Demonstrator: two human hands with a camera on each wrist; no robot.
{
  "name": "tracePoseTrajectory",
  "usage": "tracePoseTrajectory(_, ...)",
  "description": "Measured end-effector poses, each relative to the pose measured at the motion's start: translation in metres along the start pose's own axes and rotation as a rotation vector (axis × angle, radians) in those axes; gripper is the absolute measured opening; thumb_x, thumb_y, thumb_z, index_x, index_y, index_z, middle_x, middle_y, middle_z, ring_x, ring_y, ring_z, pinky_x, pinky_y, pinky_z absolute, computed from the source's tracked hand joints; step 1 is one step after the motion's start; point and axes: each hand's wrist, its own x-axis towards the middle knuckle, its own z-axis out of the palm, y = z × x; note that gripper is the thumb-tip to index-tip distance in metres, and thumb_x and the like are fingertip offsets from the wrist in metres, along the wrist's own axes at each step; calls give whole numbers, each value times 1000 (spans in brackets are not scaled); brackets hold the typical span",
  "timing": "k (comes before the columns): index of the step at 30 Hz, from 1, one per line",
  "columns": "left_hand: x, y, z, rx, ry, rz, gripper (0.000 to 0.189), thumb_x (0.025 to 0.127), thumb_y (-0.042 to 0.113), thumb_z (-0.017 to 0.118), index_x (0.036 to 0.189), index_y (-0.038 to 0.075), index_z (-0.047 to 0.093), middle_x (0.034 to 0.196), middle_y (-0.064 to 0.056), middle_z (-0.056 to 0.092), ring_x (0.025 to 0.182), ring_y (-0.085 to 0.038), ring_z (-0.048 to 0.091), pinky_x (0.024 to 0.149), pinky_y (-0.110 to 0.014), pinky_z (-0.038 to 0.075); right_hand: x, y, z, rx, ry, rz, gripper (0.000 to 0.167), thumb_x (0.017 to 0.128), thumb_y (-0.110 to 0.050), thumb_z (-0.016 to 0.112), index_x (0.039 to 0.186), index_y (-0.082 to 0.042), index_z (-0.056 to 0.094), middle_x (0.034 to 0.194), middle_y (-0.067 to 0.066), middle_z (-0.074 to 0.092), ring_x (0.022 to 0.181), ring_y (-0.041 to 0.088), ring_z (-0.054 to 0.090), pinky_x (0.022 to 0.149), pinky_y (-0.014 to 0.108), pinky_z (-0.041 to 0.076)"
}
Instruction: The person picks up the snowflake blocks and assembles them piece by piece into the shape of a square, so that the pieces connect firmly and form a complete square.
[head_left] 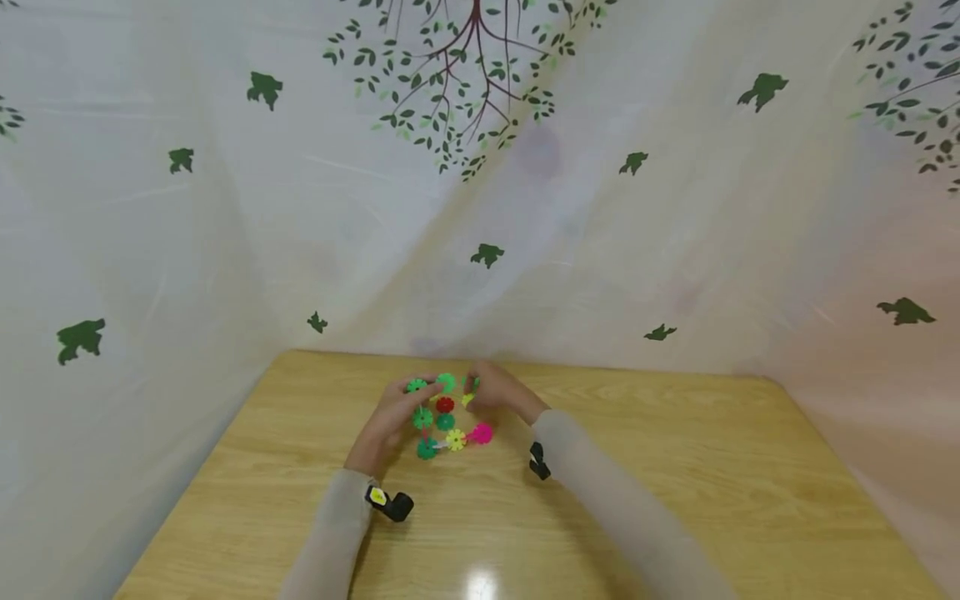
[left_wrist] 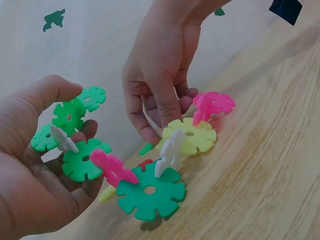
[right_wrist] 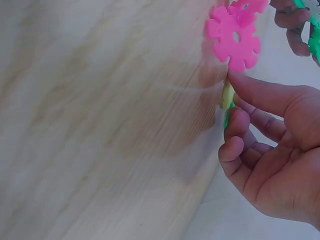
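Note:
Notched plastic snowflake discs are joined edge to edge in a curved chain. My left hand (head_left: 397, 407) holds its left side, fingers beneath and thumb over a green disc (left_wrist: 68, 116). From there the chain runs through a pink disc (left_wrist: 114, 169), a teal disc (left_wrist: 150, 192) and a white disc (left_wrist: 171, 151) to a yellow disc (left_wrist: 190, 136) and pink discs (left_wrist: 215, 102). At the far right, my right hand (head_left: 495, 389) pinches a yellow disc (right_wrist: 227, 95) between thumb and fingers, with a green disc (right_wrist: 228, 117) beside it, mostly hidden.
Inside the chain's curve are a red disc (head_left: 445, 405) and a teal disc (head_left: 446, 422). The wooden table (head_left: 675, 467) reaches back to a pale curtain (head_left: 375, 250) printed with leaves and birds. Each wrist carries a small black camera (head_left: 401, 506).

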Motion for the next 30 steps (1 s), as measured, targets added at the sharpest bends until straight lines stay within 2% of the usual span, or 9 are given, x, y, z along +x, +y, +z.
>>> tracePoseTrajectory(1,0,0,-1,-7,-5,-7,31,96,21,71,121,4,67,103,-3,61,66,-9,55,51,-20,49,-2,1,-1,9,-7,9,24,77,-5,86,95,-2,71,103,11,71,93,22,63,86,37,56)
tracePoseTrajectory(3,-1,2,-2,-6,-12,-9,32,97,22,71,122,4,65,101,-4,61,67,-8,57,48,-20,49,-5,5,-2,31,-22,23,25,78,-7,87,95,-2,69,103,10,69,93,21,62,85,35,56)
tracePoseTrajectory(8,-2,3,-1,7,8,13,26,94,19,73,115,5,68,97,0,66,92,-19,62,63,-22,54,-17,16,-4,132,-26,-33,28,74,0,86,93,1,65,94,11,66,87,18,59,76,28,52)
tracePoseTrajectory(9,-2,3,0,6,12,23,24,94,18,74,113,5,68,95,0,67,92,-21,63,66,-23,54,-20,19,-5,164,-16,-46,28,74,2,85,93,2,65,92,11,66,86,18,58,75,27,52)
tracePoseTrajectory(16,-4,-1,9,-19,7,36,21,91,11,75,108,6,66,83,-5,74,71,-19,67,49,-23,50,-39,32,-5,424,110,-119,15,87,1,75,97,7,66,87,12,67,73,9,59,63,22,54)
tracePoseTrajectory(20,-4,-1,14,13,22,50,25,90,9,75,113,2,65,79,-2,74,71,-16,68,62,-24,57,-45,32,-3,553,198,-182,16,91,-2,73,100,10,66,89,17,70,74,6,63,68,23,57)
tracePoseTrajectory(22,-4,-1,16,43,25,53,27,91,9,75,115,1,65,80,-2,74,73,-17,69,68,-26,59,-46,30,-2,608,238,-211,16,91,-1,73,100,10,66,90,19,71,77,8,66,73,23,58)
tracePoseTrajectory(26,-3,0,19,84,26,53,28,91,12,75,115,1,66,83,-6,75,73,-17,68,69,-26,58,-45,25,-1,643,296,-250,14,90,-2,75,96,8,68,90,21,72,80,19,71,73,24,59)
tracePoseTrajectory(30,-4,-2,22,85,17,52,26,91,11,75,114,1,66,83,-9,75,72,-17,67,67,-25,56,-45,22,1,619,325,-280,12,88,-1,77,92,7,69,89,24,71,79,28,71,71,29,59)
